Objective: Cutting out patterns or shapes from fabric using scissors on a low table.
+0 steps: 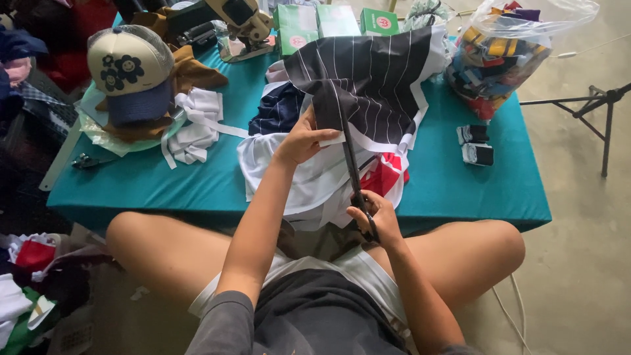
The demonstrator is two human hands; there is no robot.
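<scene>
In the head view I look down at my own two hands over a low table [460, 190] with a teal cover. My left hand [301, 141] is closed in a pinch on the edge of the black striped cloth [374, 79], which lies in the middle of the table near its front edge. My right hand [378, 217] is closed around the handles of the long scissors [355, 174]. The blades point up along the white edge strip [388, 143] of the cloth.

I judge the cut is only partly done. Most of the strip at the far side looks uncut. More cloth pieces lie under it. A cap [131, 75] sits at the left back corner, and a clear bag of cloth bits [499, 52] sits at the right back corner.
</scene>
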